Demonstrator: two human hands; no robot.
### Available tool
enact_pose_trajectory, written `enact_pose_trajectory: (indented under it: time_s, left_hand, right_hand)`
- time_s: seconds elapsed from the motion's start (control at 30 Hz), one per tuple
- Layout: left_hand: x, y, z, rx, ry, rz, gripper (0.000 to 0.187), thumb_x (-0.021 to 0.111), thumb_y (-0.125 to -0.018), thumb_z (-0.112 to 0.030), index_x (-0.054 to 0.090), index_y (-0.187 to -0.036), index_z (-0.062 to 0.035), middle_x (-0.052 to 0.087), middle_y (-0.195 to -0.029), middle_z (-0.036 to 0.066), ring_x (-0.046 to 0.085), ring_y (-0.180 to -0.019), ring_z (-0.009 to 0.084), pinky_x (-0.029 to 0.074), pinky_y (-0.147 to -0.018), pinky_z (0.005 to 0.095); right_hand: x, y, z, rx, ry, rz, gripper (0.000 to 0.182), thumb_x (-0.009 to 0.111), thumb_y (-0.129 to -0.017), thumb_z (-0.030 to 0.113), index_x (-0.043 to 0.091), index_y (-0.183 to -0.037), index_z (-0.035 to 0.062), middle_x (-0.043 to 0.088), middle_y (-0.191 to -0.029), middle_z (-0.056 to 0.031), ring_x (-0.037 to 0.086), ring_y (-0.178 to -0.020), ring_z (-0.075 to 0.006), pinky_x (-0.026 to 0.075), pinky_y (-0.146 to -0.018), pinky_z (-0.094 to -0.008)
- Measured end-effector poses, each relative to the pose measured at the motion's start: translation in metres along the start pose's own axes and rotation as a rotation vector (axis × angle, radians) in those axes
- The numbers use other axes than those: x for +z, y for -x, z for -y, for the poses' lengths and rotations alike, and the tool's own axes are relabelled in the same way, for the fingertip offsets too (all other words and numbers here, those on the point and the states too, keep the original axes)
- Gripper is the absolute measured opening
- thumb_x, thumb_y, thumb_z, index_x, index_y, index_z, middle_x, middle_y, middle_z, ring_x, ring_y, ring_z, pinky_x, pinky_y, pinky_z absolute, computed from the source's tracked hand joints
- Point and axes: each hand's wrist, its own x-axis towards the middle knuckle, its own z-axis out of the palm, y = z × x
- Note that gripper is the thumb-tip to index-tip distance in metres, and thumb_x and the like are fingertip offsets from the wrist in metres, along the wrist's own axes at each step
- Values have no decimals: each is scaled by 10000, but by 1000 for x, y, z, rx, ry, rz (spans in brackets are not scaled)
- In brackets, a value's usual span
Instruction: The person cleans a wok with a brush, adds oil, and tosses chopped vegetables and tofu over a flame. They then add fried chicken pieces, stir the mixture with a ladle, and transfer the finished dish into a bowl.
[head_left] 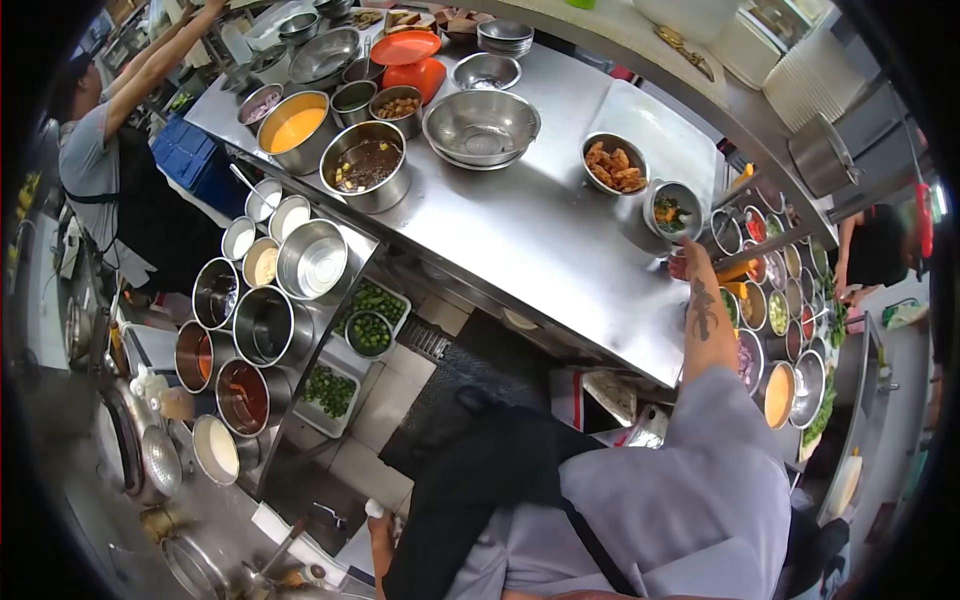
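One small steel bowl point(673, 212) of chopped greens sits at the counter point(540, 240) edge, just above the right hand point(692, 262); whether its fingers are closed cannot be told. Beside it, another bowl point(613, 164) holds fried pieces.

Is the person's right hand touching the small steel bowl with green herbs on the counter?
Cannot tell. In the head view the right hand lies right below the small steel bowl on the steel counter, but the distorted, small image shows neither contact nor gap plainly.
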Motion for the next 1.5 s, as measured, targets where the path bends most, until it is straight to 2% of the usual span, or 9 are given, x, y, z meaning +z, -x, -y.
enact_pose_trajectory:
  time_s: [0.13, 0.53, 0.63, 0.87, 1.0, 1.13, 1.2, 1.33, 1.5]
  left_hand:
    - [11, 10, 5, 63, -68, 60, 421, 621, -697, -143, 519, -1072, 21, 599, -909, 137, 605, -755, 278, 487, -647, 397]
    - [57, 3, 30, 242, -361, 321, 411, 631, -670, -112, 530, -1041, 35, 598, -865, 120, 597, -793, 261, 472, -715, 363]
    - [63, -22, 55, 260, -392, 356, 409, 632, -666, -107, 531, -1036, 37, 597, -858, 118, 596, -799, 258, 470, -727, 357]
    - [53, -17, 79, 493, -331, 395, 445, 638, -674, -112, 522, -1078, 34, 606, -896, 132, 600, -846, 269, 467, -761, 360]
    - [47, -7, 101, 595, -267, 368, 465, 640, -678, -114, 517, -1102, 33, 612, -918, 141, 603, -872, 275, 466, -780, 361]
    - [42, 23, 122, 538, -182, 87, 509, 653, -704, -139, 498, -1162, 21, 613, -1005, 161, 600, -951, 289, 463, -823, 365]
    - [31, 61, 97, 737, -78, 151, 510, 658, -707, -133, 492, -1163, 25, 601, -1046, 166, 592, -973, 280, 468, -828, 365]
    - [-4, 146, 65, 489, 166, 29, 524, 697, -704, -142, 499, -1164, 10, 615, -1020, 149, 599, -955, 256, 475, -824, 366]
    - [-73, 208, 93, 461, 412, -185, 613, 720, -720, -168, 454, -1252, -19, 600, -1084, 124, 574, -1011, 211, 453, -871, 337]
  right_hand:
    - [-12, 12, 1, 40, -138, -1, 290, 562, -811, 312, 511, -855, 30, 523, -616, -67, 535, -481, -208, 481, -447, -372]
    - [-10, 38, 6, 21, 347, -108, 153, 569, -797, 185, 567, -786, 32, 522, -577, -64, 522, -463, -186, 499, -459, -361]
    - [-15, 57, 7, -168, 386, -168, 187, 529, -808, 164, 522, -715, 1, 507, -570, -75, 528, -441, -198, 486, -417, -368]
    - [-14, 121, 24, -402, 239, 40, 158, 516, -856, 180, 539, -869, 24, 550, -628, -79, 540, -448, -174, 487, -404, -341]
    - [33, 154, 4, -132, 24, 512, 143, 561, -801, 123, 522, -860, -2, 546, -665, -87, 559, -528, -180, 516, -459, -360]
    - [155, 210, -45, -92, 165, 808, 119, 551, -807, 112, 525, -839, 1, 548, -652, -82, 563, -530, -191, 535, -488, -364]
    - [224, 256, -73, -22, 367, 1040, 111, 575, -783, 103, 536, -823, 7, 560, -627, -102, 578, -525, -221, 541, -512, -378]
    - [354, 391, -162, 179, 650, 1431, 131, 529, -815, 103, 527, -843, -25, 568, -619, -132, 581, -495, -245, 530, -469, -403]
    - [447, 626, -296, -185, 1100, 1722, 229, 488, -845, 105, 485, -941, -103, 560, -599, -153, 561, -443, -245, 525, -439, -391]
